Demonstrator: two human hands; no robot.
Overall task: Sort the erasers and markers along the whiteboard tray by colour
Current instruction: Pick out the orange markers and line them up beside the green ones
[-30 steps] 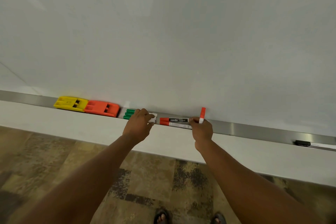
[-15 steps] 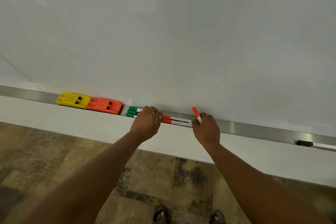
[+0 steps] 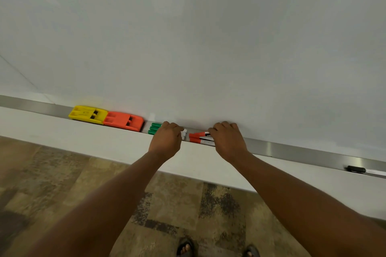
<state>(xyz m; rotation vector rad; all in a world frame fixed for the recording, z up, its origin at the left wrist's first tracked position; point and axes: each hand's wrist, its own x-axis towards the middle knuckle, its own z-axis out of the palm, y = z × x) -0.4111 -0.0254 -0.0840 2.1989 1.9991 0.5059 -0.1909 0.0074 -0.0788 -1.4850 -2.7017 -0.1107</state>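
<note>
Left hand [image 3: 166, 140] grips green markers [image 3: 154, 128]; right hand [image 3: 227, 140] grips red markers [image 3: 196, 137]; erasers [image 3: 106, 118] leftward.

Bare forearms without sleeves, dark open-toed sandals [image 3: 217, 249] on both feet

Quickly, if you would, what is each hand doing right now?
Left hand: fingers curled over the green markers.
Right hand: fingers curled over the red markers.

Before me, a metal whiteboard tray [image 3: 292, 149] holds, left to right, a yellow eraser [image 3: 87, 114], an orange eraser [image 3: 123, 121] touching it, green markers [image 3: 154, 128], red markers [image 3: 197, 137], and, well apart, a black marker [image 3: 356, 169].
</note>
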